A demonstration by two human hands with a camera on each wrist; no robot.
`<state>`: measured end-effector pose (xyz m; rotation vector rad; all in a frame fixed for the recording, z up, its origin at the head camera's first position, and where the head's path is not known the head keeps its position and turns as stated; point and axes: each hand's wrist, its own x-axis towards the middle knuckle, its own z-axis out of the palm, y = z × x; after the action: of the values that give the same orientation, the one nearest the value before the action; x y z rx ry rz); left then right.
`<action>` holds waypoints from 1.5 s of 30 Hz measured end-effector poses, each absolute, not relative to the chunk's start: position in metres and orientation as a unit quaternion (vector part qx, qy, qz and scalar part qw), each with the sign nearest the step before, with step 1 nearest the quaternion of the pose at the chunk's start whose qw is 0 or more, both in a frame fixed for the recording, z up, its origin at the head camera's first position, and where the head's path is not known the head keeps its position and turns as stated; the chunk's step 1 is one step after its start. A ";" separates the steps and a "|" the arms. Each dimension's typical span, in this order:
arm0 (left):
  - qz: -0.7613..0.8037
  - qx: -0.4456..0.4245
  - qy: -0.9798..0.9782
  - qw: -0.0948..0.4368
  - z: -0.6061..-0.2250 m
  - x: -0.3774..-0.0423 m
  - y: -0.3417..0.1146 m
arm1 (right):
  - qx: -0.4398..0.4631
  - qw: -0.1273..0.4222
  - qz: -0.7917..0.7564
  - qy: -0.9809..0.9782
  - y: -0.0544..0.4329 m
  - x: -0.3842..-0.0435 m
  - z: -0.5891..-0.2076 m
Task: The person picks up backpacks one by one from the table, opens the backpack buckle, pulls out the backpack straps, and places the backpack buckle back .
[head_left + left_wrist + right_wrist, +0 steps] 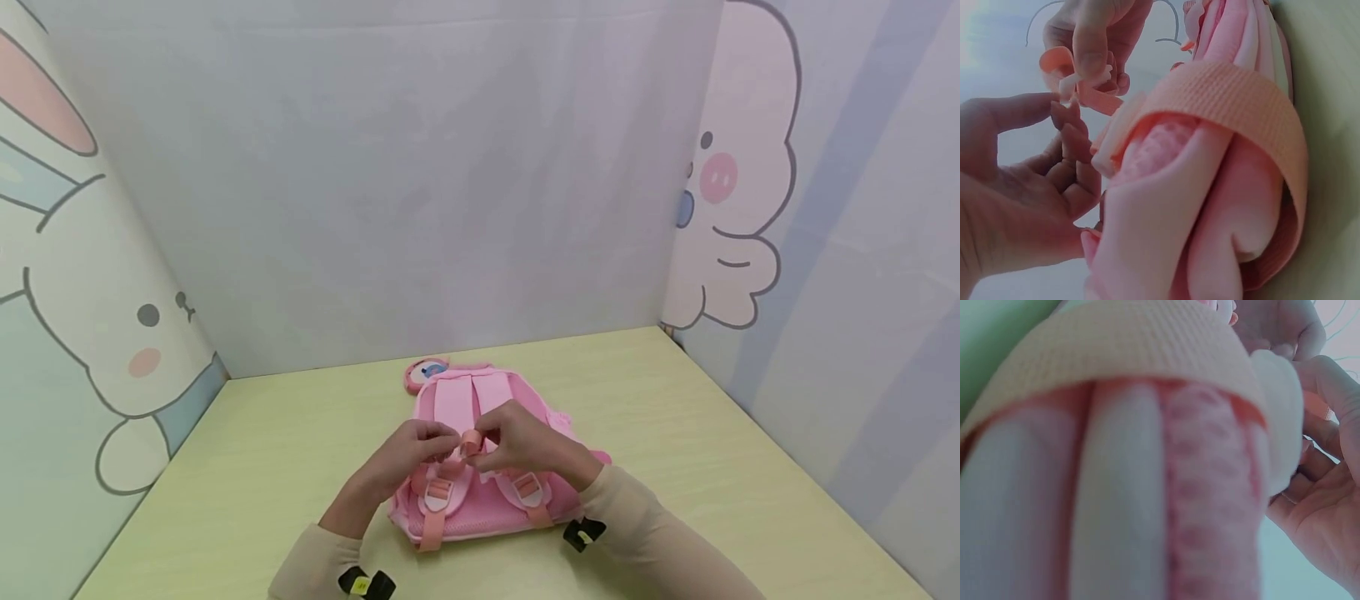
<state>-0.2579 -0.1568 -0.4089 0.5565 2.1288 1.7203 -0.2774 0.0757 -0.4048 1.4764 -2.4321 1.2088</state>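
A pink backpack (491, 515) lies on the table with its shoulder straps facing up. Above its middle, my right hand (525, 437) pinches a coral webbing strap (471, 440) between thumb and fingers. The strap curls into a loop beside a small pale buckle (1070, 84) in the left wrist view. From the other side, my left hand (412, 454) has its thumb and index fingertips pinched at the buckle's end, the other fingers curled. A wide coral strap (1235, 103) arches over the padded shoulder strap near the left wrist camera. In the right wrist view, fingers partly hide the held strap.
Two white adjuster buckles, a left one (438, 493) and a right one (528, 490), sit on the lower shoulder straps. A round pink piece (417, 377) with a picture shows at the backpack's far end. Printed fabric walls (390, 192) stand behind and beside the pale yellow table (285, 450).
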 end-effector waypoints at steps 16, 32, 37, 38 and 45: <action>0.559 0.257 0.782 0.099 -0.405 -0.259 -0.160 | 0.462 -0.004 0.415 -0.784 0.079 -0.280 -0.402; 0.584 0.243 0.769 0.086 -0.395 -0.256 -0.161 | 0.445 -0.026 0.405 -0.798 0.079 -0.279 -0.403; 0.611 0.217 0.760 0.057 -0.397 -0.259 -0.165 | 0.445 -0.014 0.406 -0.798 0.080 -0.280 -0.402; 0.617 0.212 0.756 0.053 -0.397 -0.260 -0.166 | 0.446 -0.012 0.405 -0.798 0.081 -0.280 -0.402; 0.648 0.195 0.734 0.056 -0.396 -0.261 -0.167 | 0.445 0.004 0.395 -0.803 0.083 -0.280 -0.397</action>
<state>-0.2607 -0.1673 -0.3965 0.5910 2.2282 1.9657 -0.2797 0.0829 -0.3970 1.3952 -2.5170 1.2388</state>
